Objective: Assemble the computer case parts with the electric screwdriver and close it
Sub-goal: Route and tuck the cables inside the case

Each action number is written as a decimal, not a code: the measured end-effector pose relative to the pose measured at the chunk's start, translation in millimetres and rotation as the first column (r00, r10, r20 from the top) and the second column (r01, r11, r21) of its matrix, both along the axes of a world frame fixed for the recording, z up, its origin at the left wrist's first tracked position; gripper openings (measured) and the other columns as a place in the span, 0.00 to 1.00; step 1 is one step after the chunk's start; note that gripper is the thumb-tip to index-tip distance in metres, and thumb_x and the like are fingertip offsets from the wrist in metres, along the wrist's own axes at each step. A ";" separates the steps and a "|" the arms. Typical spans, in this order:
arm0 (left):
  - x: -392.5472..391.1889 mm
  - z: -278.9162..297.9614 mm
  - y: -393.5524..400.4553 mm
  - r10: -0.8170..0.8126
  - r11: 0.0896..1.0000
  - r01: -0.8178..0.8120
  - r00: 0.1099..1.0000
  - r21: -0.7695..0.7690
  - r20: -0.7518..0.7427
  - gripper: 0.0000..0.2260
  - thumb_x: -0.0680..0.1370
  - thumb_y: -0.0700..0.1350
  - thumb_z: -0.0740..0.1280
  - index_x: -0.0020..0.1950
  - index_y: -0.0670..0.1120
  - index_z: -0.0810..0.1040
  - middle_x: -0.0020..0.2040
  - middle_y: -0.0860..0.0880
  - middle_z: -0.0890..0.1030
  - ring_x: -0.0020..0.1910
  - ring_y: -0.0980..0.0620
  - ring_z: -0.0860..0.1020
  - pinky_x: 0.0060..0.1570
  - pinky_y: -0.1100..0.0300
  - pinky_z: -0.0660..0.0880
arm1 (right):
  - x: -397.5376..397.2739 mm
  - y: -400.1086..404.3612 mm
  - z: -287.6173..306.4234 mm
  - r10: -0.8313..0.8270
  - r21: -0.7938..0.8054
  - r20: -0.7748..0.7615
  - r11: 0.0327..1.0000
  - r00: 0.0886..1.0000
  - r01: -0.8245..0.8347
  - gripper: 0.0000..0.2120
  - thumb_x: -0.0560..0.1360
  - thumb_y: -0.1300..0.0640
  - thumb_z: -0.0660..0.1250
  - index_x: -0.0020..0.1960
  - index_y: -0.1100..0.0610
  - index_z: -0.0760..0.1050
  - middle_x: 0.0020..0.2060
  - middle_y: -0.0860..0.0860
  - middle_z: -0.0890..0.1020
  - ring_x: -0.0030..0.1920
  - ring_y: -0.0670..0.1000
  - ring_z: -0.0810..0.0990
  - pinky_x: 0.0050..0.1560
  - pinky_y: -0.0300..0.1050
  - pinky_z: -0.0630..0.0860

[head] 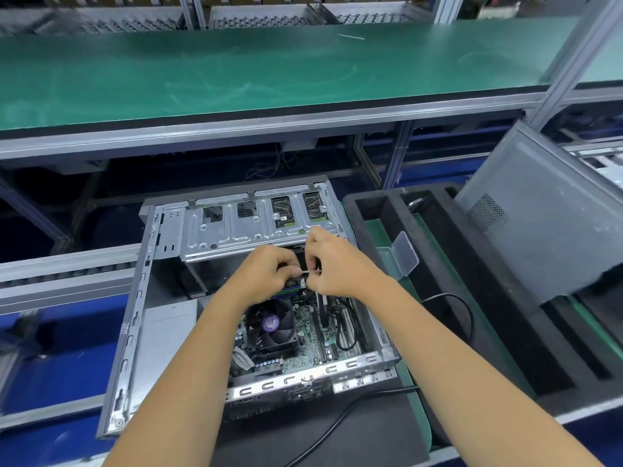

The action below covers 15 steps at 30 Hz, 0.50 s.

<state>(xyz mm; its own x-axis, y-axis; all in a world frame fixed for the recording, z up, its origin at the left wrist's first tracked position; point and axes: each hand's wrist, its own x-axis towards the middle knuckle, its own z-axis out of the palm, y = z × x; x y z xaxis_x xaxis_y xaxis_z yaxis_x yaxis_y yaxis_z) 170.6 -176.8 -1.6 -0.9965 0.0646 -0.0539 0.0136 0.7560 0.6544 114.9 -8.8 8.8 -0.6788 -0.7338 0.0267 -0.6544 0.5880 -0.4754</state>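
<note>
An open grey computer case (141, 298) lies on its side in front of me, with its drive cage (236, 230) at the far end. Inside, the motherboard (306, 338) and a black cooler fan (273, 328) show. Both hands hover over the case's middle, just below the drive cage. My left hand (269, 274) and my right hand (333, 264) each pinch an end of a small thin white piece (308, 272) stretched between them. What the piece is cannot be made out. The grey side panel (539, 214) leans upright at the right. No screwdriver is visible.
A black foam tray (438, 264) with slots stands right of the case, with a small clear plastic box (401, 254), lid open, at its near-left side. A black cable (354, 409) runs along the front. A green-topped shelf (269, 69) spans the back above.
</note>
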 end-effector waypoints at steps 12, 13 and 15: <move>-2.1 -15.1 0.9 -0.037 0.999 0.037 0.999 0.032 0.023 0.10 0.76 0.38 0.67 0.38 0.51 0.78 0.34 0.60 0.79 0.35 0.65 0.74 0.37 0.71 0.67 | -6.8 1.7 -4.3 -0.018 -0.159 0.096 0.987 0.995 0.033 0.03 0.69 0.63 0.68 0.37 0.61 0.75 0.42 0.47 0.72 0.37 0.48 0.72 0.38 0.45 0.71; -1.9 -16.9 3.9 -0.059 0.998 0.059 0.998 0.020 0.017 0.10 0.75 0.39 0.68 0.37 0.53 0.78 0.33 0.61 0.79 0.34 0.65 0.74 0.36 0.71 0.67 | -7.2 2.0 -4.3 -0.024 -0.179 0.107 0.983 0.994 0.043 0.02 0.69 0.63 0.67 0.38 0.60 0.76 0.42 0.46 0.72 0.36 0.45 0.71 0.38 0.42 0.70; -2.9 -20.2 10.3 -0.099 0.995 0.099 0.995 -0.004 0.011 0.09 0.75 0.41 0.70 0.37 0.52 0.78 0.32 0.58 0.79 0.33 0.61 0.74 0.35 0.65 0.69 | -8.2 2.5 -4.5 -0.039 -0.203 0.117 0.977 0.992 0.062 0.01 0.69 0.63 0.67 0.40 0.59 0.77 0.41 0.44 0.72 0.36 0.43 0.70 0.37 0.40 0.67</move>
<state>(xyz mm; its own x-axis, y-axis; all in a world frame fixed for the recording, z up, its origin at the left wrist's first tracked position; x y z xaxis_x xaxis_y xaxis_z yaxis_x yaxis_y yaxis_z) 167.7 -166.6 -21.7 -0.9845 0.1625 -0.0655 0.0811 0.7540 0.6518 106.7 -6.3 4.4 -0.7221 -0.6852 0.0953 -0.5622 0.5010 -0.6580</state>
